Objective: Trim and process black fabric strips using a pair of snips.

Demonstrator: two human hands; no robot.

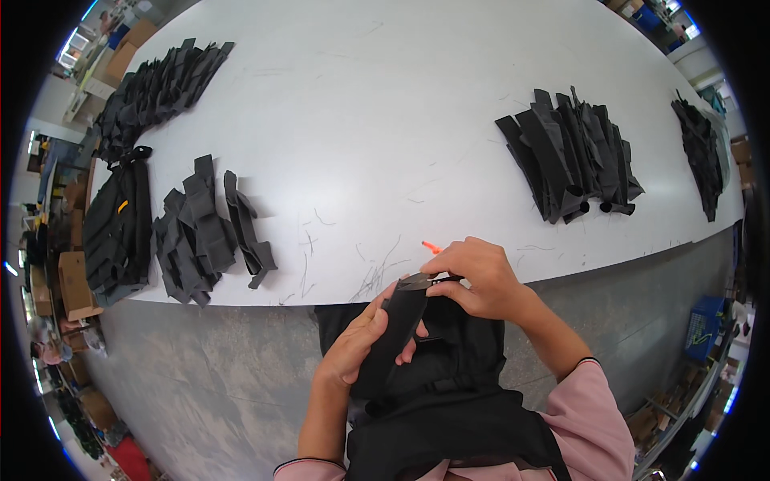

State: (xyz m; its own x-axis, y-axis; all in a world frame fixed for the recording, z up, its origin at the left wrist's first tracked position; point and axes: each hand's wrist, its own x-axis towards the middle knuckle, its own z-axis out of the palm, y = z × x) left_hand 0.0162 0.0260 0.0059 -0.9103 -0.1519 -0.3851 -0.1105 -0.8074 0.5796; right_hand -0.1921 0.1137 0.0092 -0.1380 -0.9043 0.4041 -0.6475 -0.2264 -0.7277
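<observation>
My left hand (359, 345) is wrapped round a folded black fabric piece (399, 321), held upright over my lap at the table's front edge. My right hand (480, 279) grips a pair of thread snips (415, 281), whose metal blades lie against the top end of the fabric. The snips' handle is partly covered by my fingers. Just beyond my right fingertips, a small orange-red object (431, 247) shows against the table; its kind is unclear. Loose dark thread ends (377, 276) are scattered on the white tabletop left of my hands.
The white table (361, 144) bears a pile of black strips (573, 156) at right, a smaller pile (196, 228) at left and a long row (164, 92) at far left. A black bag (120, 224) lies at the left edge, dark fabric (699, 156) at the right.
</observation>
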